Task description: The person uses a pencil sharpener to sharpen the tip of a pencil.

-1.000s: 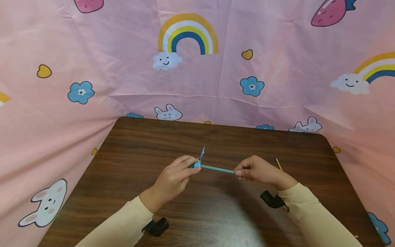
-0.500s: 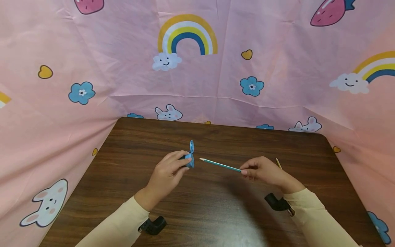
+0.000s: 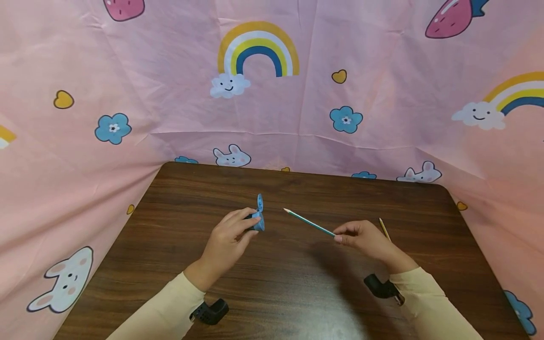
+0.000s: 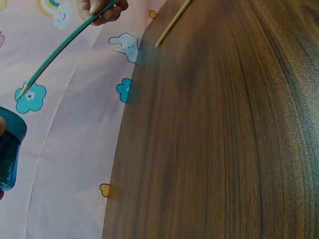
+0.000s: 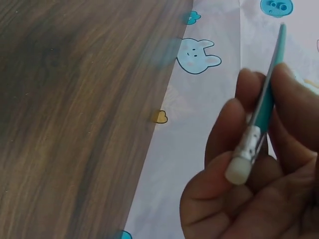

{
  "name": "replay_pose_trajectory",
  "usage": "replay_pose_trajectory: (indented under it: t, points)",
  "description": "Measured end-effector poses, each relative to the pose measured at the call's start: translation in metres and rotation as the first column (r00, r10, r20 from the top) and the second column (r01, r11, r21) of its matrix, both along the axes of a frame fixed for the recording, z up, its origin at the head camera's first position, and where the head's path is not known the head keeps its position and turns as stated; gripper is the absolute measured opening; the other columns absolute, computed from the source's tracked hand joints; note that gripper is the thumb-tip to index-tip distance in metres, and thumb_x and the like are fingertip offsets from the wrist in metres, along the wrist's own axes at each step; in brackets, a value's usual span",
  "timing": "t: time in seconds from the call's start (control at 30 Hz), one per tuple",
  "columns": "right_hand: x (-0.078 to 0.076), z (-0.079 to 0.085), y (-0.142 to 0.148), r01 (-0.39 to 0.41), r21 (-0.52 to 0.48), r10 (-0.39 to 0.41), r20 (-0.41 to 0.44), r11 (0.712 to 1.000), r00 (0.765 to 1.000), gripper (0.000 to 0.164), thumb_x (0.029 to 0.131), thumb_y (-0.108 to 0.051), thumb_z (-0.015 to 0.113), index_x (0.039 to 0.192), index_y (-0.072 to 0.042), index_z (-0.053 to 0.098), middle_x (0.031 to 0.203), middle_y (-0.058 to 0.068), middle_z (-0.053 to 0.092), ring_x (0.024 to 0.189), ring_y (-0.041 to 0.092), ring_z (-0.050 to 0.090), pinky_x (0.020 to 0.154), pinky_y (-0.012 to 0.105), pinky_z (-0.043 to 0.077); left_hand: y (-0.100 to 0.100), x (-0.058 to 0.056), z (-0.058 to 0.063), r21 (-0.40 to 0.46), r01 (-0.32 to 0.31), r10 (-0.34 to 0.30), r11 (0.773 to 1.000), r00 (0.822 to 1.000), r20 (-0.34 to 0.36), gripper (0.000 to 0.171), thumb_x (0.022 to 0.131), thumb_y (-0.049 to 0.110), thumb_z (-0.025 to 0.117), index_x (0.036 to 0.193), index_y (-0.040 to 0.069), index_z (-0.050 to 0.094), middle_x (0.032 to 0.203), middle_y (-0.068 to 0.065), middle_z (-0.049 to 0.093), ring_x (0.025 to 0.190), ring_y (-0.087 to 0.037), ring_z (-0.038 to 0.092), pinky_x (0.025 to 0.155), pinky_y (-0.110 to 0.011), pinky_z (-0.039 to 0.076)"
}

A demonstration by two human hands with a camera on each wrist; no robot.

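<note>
My left hand [image 3: 227, 238] grips a small blue pencil sharpener [image 3: 259, 221] above the table, its flip lid [image 3: 260, 202] standing up. Part of the sharpener's dark see-through body [image 4: 9, 154] shows at the left edge of the left wrist view. To the right, my right hand [image 3: 365, 240] pinches a teal pencil [image 3: 310, 222] near its eraser end [image 5: 239, 170]. The pencil's bare sharpened tip points left and up toward the sharpener, apart from it. In the right wrist view, holes show in the sharpener's face [image 5: 276, 7] beyond the pencil.
A yellow pencil [image 3: 384, 228] lies on the brown wood-grain table [image 3: 204, 189] behind the right hand. Pink printed cloth [image 3: 276, 108] hangs around the table's back and sides. Black wrist camera mounts [image 3: 211, 311] stick out below both wrists.
The pencil's tip was in the sharpener one second ago. It came out as the hands drew apart, and the tip has since tilted upward and moved slightly right.
</note>
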State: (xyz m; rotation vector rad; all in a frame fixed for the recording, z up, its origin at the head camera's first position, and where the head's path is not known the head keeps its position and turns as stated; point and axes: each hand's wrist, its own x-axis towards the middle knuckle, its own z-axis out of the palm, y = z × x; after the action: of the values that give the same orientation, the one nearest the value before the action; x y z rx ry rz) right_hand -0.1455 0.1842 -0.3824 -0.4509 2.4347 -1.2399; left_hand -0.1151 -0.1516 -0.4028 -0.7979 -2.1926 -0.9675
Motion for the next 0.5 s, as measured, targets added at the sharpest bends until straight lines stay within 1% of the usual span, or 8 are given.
replay_pose_trajectory:
  t: [0.07,0.13,0.3,0.33,0.5]
  points:
    - [0.001,-0.003,0.001,0.026,0.001,-0.026,-0.008,1.0,1.0,0.022,0.093,-0.013,0.064,0.106,0.004,0.07,0.095,0.011,0.07,0.086,0.017,0.063,0.071,0.03,0.054,-0.001,0.0,-0.001,-0.003,-0.01,0.01,1.0,1.0,0.005,0.037,0.068,-0.009,0.081,0.103,-0.003,0.073,0.111,-0.018,0.067,0.103,-0.032,0.063,0.075,-0.037,0.059]
    - [0.001,-0.005,0.002,0.057,0.003,-0.057,-0.007,0.998,0.998,0.024,0.093,-0.013,0.065,0.108,0.006,0.069,0.094,0.011,0.069,0.08,0.015,0.061,0.065,0.027,0.052,-0.001,0.0,-0.002,-0.007,-0.018,0.018,1.0,1.0,0.012,0.037,0.068,-0.009,0.081,0.104,-0.003,0.073,0.112,-0.017,0.067,0.104,-0.032,0.063,0.071,-0.035,0.059]
    - [0.001,-0.01,0.004,0.118,-0.011,-0.118,0.012,0.993,0.993,0.028,0.092,-0.013,0.066,0.11,0.009,0.067,0.084,0.011,0.065,0.061,0.012,0.049,0.049,0.024,0.041,-0.002,0.001,-0.004,-0.013,-0.028,0.028,1.0,0.999,0.027,0.037,0.07,-0.008,0.081,0.106,-0.002,0.073,0.114,-0.017,0.067,0.105,-0.032,0.062,0.063,-0.03,0.058]
    - [0.001,-0.011,0.004,0.125,-0.018,-0.125,0.016,0.992,0.992,0.028,0.092,-0.013,0.066,0.11,0.009,0.066,0.082,0.01,0.064,0.058,0.012,0.047,0.047,0.024,0.039,-0.003,0.001,-0.004,-0.014,-0.031,0.032,0.999,0.999,0.03,0.037,0.07,-0.008,0.081,0.106,-0.002,0.073,0.114,-0.017,0.067,0.105,-0.032,0.062,0.064,-0.03,0.058]
    - [0.001,-0.014,0.006,0.147,-0.036,-0.146,0.027,0.989,0.989,0.03,0.092,-0.013,0.067,0.111,0.01,0.065,0.073,0.005,0.058,0.054,0.011,0.046,0.046,0.025,0.039,-0.004,0.001,-0.005,-0.013,-0.045,0.045,0.999,0.998,0.044,0.037,0.071,-0.007,0.08,0.106,-0.002,0.073,0.115,-0.017,0.066,0.105,-0.031,0.061,0.062,-0.028,0.057]
